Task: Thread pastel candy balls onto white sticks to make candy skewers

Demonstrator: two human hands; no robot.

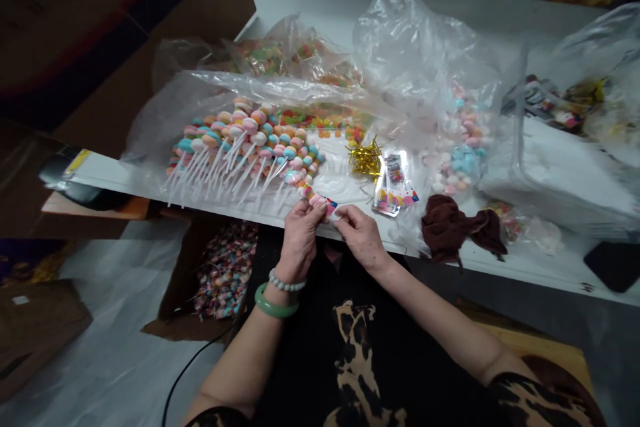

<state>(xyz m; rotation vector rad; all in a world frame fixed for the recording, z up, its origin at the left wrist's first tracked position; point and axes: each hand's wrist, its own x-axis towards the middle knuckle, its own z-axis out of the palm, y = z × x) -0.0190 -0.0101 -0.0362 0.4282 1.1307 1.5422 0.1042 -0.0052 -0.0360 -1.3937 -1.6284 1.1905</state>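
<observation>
Candy skewer (314, 198): pastel pieces in a row, lying at the front edge of the table (530, 264). Its near end is in a small printed sleeve (331, 206).

Both hands meet on it at the edge. Left hand (299, 235) pinches the candy skewer with thumb and fingertips. Right hand (361, 235) pinches the sleeve end. The hands are almost touching.

Room around it:
- Just behind, a pile of skewers (240, 147) on a plastic sheet (150, 114), white sticks fanning toward the edge and a few overhanging it.
- Right of the grip, a small bare patch, then gold twist ties (365, 158) and a stack of printed bags (396, 188) close by.
- Further right, a brown cloth (460, 227) draped at the edge, with a crumpled clear bag (415, 54) behind it.
- Far right, a dark flat object (616, 264) near the edge.
- Below the edge on the left, an open cardboard box (173, 294) of wrapped candies. The lap side under the hands is open.

Pose: both forearms come up from below and converge. The left wrist is fairly straight, with a bead bracelet (286, 283) and a green bangle (276, 308) on it. The right wrist angles in from the right, back of the hand up, fingers curled toward the left hand.
</observation>
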